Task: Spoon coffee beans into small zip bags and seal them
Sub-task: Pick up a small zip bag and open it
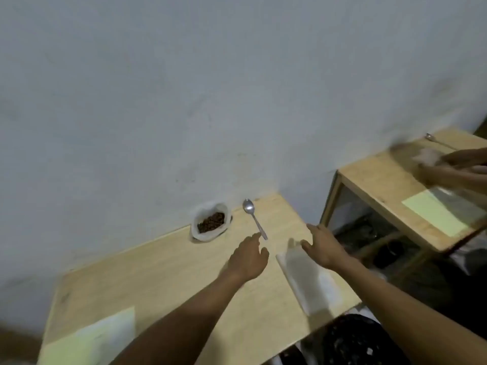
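Observation:
A white bag of coffee beans (210, 222) stands open against the wall at the back of the wooden table (158, 272). A metal spoon (253, 217) lies beside it, its handle pointing toward me. My left hand (247, 256) hovers just below the spoon's handle tip, fingers relaxed and holding nothing. My right hand (325, 248) rests with straight fingers on the far end of a stack of clear zip bags (308, 280) lying near the table's right edge.
A pale yellow-green sheet (92, 338) lies at the table's near left corner. To the right stands a second table (390, 185) with another person's hands (458, 164), a spoon (437, 142) and a yellow sheet (434, 214). Dark clutter fills the gap between tables.

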### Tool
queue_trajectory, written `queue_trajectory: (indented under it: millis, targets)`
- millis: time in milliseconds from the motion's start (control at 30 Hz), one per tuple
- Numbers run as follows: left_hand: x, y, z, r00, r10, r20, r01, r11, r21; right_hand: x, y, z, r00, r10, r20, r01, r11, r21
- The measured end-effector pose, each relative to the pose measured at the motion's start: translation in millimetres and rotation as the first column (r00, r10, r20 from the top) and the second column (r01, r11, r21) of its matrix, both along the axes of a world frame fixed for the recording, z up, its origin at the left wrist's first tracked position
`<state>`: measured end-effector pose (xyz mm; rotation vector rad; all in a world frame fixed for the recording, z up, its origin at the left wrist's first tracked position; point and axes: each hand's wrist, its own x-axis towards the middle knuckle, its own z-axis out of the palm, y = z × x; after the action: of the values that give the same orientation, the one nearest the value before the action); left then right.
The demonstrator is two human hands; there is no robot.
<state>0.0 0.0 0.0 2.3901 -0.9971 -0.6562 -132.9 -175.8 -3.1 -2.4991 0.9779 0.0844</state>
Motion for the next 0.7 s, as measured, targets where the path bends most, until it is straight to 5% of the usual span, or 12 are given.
queue_trajectory:
  millis: [133, 367, 567, 700]
  targets:
    - [-37.4, -9.5, -29.7, 0.975, 0.042, -0.219, -0.008, 0.988, 0.155, -31.0, 7.5, -39.3, 0.967, -0.100, -0.235, 0.120, 0.990, 0.073]
    - [-69.1, -23.7, -42.6, 0.900, 0.084, -0.428, 0.006, 0.979, 0.206, -45.0, 22.4, -61.9, 0.944, -0.166, -0.285, 0.213, 0.967, 0.142]
    - [-71.5, -22.1, -43.7, 0.853, 0.207, -0.478, -0.166, 0.978, 0.127, -39.6, 27.1, -54.6, 0.947, -0.318, -0.050, 0.322, 0.938, 0.126]
    - [-64.6, -17.9, -28.6, 0.784, 0.323, -0.531, -0.393, 0.919, -0.021, -24.6, 26.5, -32.8, 0.857, -0.453, 0.245, 0.310, 0.833, 0.458]
